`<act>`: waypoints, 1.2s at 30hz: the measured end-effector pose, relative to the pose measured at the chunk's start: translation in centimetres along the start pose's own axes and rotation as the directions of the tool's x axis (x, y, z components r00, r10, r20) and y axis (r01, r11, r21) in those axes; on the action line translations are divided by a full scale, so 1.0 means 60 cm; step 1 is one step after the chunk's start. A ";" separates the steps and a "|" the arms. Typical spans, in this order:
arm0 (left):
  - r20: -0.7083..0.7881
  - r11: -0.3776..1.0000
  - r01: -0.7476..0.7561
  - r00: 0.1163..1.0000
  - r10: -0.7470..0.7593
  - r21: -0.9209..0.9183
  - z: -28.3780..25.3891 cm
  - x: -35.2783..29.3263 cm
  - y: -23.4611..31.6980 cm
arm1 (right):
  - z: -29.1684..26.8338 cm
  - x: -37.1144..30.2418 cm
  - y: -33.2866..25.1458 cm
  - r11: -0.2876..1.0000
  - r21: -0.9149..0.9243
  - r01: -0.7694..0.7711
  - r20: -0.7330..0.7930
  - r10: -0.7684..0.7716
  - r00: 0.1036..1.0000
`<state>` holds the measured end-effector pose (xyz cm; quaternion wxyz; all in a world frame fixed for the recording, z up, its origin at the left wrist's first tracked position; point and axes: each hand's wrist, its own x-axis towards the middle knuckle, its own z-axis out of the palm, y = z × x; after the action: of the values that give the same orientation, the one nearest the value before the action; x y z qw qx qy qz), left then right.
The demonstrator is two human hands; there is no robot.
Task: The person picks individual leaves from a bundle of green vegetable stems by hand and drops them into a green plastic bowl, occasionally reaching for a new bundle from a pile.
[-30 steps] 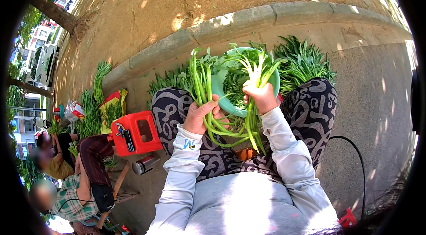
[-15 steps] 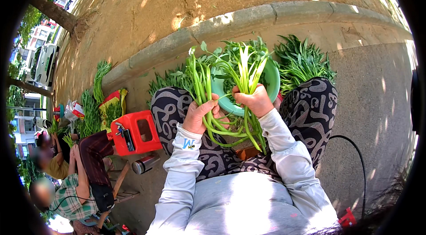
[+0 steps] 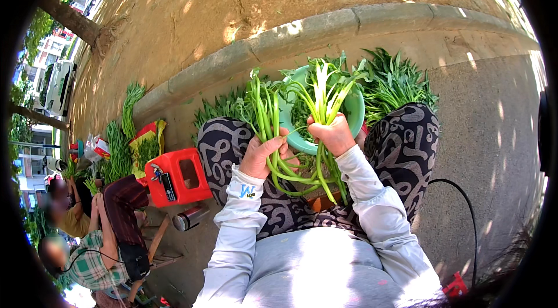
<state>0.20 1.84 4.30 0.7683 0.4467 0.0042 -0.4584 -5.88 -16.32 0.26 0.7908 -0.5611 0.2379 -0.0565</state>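
Observation:
Between my knees, both hands hold long green leafy stems that look like water spinach. My left hand (image 3: pixel 263 156) is closed around a bundle of water spinach stems (image 3: pixel 266 113), whose lower ends loop down toward the right. In my right hand (image 3: pixel 334 135) is a second, paler bundle of water spinach (image 3: pixel 321 96), with leafy tops fanned upward and stem ends hanging below the fist. Just beyond the hands stands a light green basin (image 3: pixel 359 116) with loose greens in it, partly covered by the bundles.
Piles of leafy greens lie right (image 3: pixel 401 84) and left (image 3: pixel 224 107) of the basin, before a stone kerb (image 3: pixel 325 24). A red plastic stool (image 3: pixel 200 183) holding a phone-like device and a metal flask (image 3: pixel 190 217) are at my left. Two people sit farther left. A black cable (image 3: pixel 471 209) curves at right.
The leafy tops in my right hand have spread wider to the right. A thin strand that stretched between my hands no longer shows. Both hands stay in nearly the same place.

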 end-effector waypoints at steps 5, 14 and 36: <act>0.019 1.000 0.011 1.000 -0.011 0.015 0.001 0.003 -0.002 | -0.005 0.004 -0.003 0.986 0.163 -0.035 -0.066 0.046 0.997; -0.003 1.000 -0.010 1.000 0.010 0.006 -0.003 0.002 -0.001 | -0.013 0.004 -0.011 0.989 0.149 0.008 0.005 -0.009 1.000; 0.012 0.999 -0.002 1.000 0.002 0.037 -0.001 0.005 -0.003 | 0.007 -0.010 -0.012 0.992 0.117 -0.036 0.059 0.030 0.998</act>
<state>0.26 1.66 4.04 0.7603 0.4582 -0.0093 -0.4603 -6.10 -16.04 1.23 0.8299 -0.5106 0.2208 -0.0415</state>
